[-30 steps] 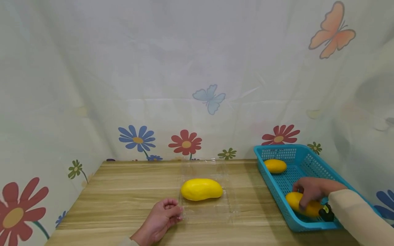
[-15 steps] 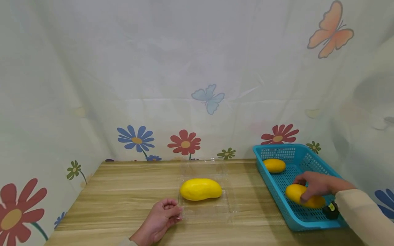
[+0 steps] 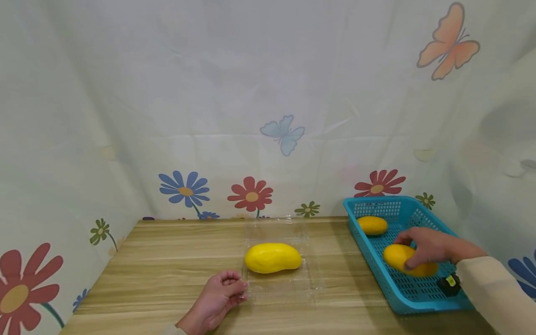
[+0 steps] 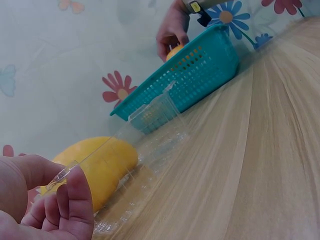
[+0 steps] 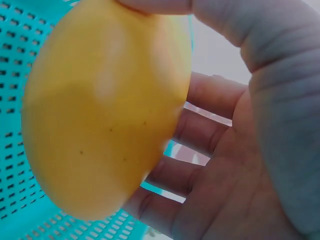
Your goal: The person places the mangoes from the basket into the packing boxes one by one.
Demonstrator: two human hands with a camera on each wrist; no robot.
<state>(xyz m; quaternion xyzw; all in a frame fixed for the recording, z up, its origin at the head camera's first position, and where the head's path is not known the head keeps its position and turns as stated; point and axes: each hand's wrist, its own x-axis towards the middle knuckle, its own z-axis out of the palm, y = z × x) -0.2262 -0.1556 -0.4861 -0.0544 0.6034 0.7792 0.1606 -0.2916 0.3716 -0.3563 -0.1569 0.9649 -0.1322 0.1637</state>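
A yellow mango (image 3: 272, 258) lies in an opened clear plastic box (image 3: 289, 291) on the wooden table. My left hand (image 3: 215, 300) pinches the near left edge of this box between thumb and finger, which the left wrist view shows close up. On the right, my right hand (image 3: 433, 246) grips an orange-yellow mango (image 3: 395, 256) over the blue perforated basket (image 3: 423, 307). The right wrist view shows this mango (image 5: 100, 120) with small dark specks, held between the thumb and several fingers. Another mango (image 3: 372, 225) rests in the basket's back left corner.
The wooden table (image 3: 176, 251) runs back to a flowered curtain (image 3: 201, 107) that closes off the far side and both flanks. A small black device with a yellow label (image 3: 450, 284) sits at my right wrist, just over the basket's near end.
My right hand has lifted the orange-yellow mango from the basket's near part and moved it slightly up and left. The left hand and the box have stayed in place.
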